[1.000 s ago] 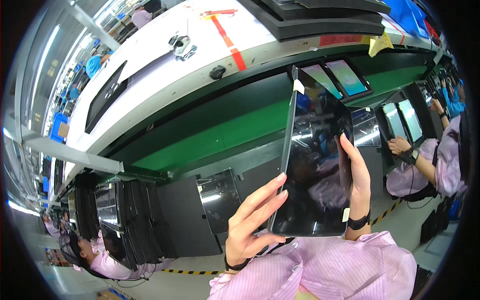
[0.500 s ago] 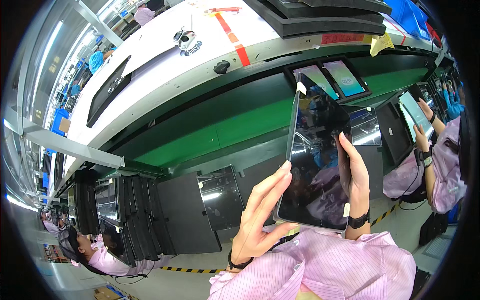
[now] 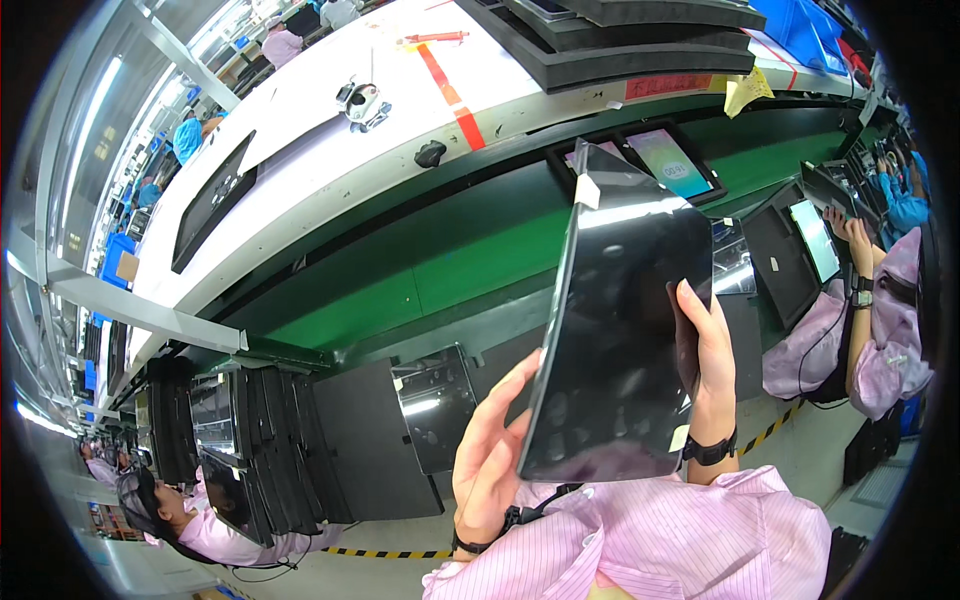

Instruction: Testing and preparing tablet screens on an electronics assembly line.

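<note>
A dark tablet [image 3: 620,340] with a smudged glossy screen and small pale tabs at two corners is held up in front of me, tilted. My right hand [image 3: 714,370] grips its right edge, thumb lying over the screen and the other fingers hidden behind. At the lower left edge, my left hand [image 3: 485,470] supports it, the fingertips partly hidden by the tablet's side. Beyond the tablet, a lit tablet [image 3: 672,165] lies in a black tray on the green line. Another dark tablet [image 3: 437,410] rests on a black foam tray left of my hands.
A white bench [image 3: 310,170] with red tape runs along the far side, bearing stacked black foam trays [image 3: 640,50]. Upright black trays [image 3: 275,440] stand at left, beside a seated person. At right, a co-worker's hands [image 3: 850,235] are near a lit tablet [image 3: 815,240].
The tablet has turned and come slightly left and lower, its screen now catching a light streak. My left hand moved left with its edge. The co-worker's hands shifted away from their lit tablet.
</note>
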Demonstrator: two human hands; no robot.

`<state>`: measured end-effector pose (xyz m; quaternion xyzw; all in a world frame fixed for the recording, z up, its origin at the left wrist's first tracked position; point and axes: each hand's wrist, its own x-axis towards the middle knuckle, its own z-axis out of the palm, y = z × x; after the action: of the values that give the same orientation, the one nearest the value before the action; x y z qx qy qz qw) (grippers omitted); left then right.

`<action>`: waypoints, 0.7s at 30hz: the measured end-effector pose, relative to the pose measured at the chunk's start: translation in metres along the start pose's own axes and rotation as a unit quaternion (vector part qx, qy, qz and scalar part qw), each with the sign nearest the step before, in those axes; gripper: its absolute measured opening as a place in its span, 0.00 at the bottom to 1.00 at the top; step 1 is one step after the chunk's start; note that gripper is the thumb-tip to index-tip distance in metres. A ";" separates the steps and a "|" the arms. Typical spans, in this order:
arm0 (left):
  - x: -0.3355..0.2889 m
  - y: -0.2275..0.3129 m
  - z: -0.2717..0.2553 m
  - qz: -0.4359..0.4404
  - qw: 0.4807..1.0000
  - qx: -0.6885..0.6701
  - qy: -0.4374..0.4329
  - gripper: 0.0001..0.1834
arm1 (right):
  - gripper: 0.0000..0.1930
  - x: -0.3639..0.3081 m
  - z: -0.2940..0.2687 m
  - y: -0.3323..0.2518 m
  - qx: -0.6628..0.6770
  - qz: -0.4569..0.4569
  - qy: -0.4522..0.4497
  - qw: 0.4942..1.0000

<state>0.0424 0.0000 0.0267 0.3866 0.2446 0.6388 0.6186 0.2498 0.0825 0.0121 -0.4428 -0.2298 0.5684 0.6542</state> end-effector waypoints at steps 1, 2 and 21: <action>-0.004 -0.001 -0.003 -0.039 0.998 0.021 0.042 0.33 | 0.20 -0.004 0.003 -0.003 -0.036 -0.030 -0.017 0.999; -0.008 -0.002 -0.005 -0.039 0.998 0.021 0.039 0.33 | 0.20 -0.006 0.005 -0.004 -0.035 -0.032 -0.017 0.999; -0.038 -0.011 -0.040 -0.019 0.984 -0.173 -0.048 0.39 | 0.23 -0.024 0.017 -0.015 -0.067 -0.081 -0.045 0.993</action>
<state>0.0145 -0.0298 -0.0126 0.2996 0.1072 0.6404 0.6990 0.2384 0.0657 0.0379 -0.4398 -0.3315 0.5161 0.6560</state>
